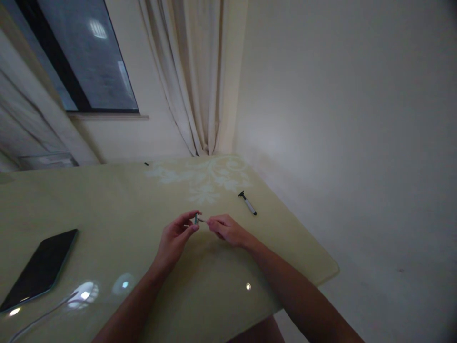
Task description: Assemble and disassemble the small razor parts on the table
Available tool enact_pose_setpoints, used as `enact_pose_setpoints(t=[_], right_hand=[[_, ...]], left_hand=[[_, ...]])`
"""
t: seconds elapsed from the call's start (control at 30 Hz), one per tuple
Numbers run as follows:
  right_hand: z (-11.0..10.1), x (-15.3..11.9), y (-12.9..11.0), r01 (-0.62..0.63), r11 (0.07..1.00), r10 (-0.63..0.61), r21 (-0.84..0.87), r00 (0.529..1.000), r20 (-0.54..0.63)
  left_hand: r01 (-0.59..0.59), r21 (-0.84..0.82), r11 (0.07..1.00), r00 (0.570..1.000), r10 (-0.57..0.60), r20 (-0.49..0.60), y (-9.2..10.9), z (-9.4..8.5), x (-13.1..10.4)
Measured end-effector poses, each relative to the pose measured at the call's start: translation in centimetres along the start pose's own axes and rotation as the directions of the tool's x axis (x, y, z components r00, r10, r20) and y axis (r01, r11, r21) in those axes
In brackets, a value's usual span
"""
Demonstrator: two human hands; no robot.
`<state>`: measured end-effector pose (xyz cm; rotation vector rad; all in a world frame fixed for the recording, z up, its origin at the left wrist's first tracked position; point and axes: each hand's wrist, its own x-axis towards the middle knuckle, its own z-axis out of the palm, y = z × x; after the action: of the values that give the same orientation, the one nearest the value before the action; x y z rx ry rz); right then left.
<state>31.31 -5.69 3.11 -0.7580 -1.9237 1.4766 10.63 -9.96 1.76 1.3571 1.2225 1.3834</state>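
Between the thumb and fingers of my left hand [175, 237] is a small, narrow green piece [196, 219], held upright by its ends; its kind is too small to make out. My right hand [228, 229] pinches a thin pale stick [202, 220], like a cotton swab. The stick's tip meets or nearly meets the face of the green piece. Both hands are just above the table [200, 295]. Beyond my right hand lies a razor [249, 205] with a grey handle and a black head pointing away.
A dark-screened tablet [39, 267] lies at the left, with a white cable [43, 317] near it. A small black piece [146, 164] lies by the table's far edge. The wall [321, 143] runs along the right, and curtains [200, 71] hang behind.
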Motion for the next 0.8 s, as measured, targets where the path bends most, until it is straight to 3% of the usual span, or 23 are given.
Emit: enact_pose_setpoints(t=[0.33,0.47,0.63,0.8], right_hand=[[0.03,-0.01,0.09,-0.018,0.999,0.017,0.028,0.999,0.048],[-0.06,0.01,0.15,0.003,1.0,-0.003,-0.026,1.0,-0.013],[-0.14,0.08,0.36,0.037,0.998,-0.034,-0.041,0.997,0.073],[-0.19,0.05,0.66,0.044,0.999,-0.044,0.007,0.998,0.034]], left_hand=[[-0.002,0.006,1.0,1.0,0.002,-0.004,0.18,-0.2,-0.2],[-0.024,0.021,0.999,0.999,0.024,-0.035,0.41,-0.13,-0.33],[-0.043,0.026,0.999,0.998,0.044,-0.045,0.73,-0.08,-0.41],[-0.06,0.021,0.998,0.997,0.061,-0.04,0.91,-0.16,-0.51]])
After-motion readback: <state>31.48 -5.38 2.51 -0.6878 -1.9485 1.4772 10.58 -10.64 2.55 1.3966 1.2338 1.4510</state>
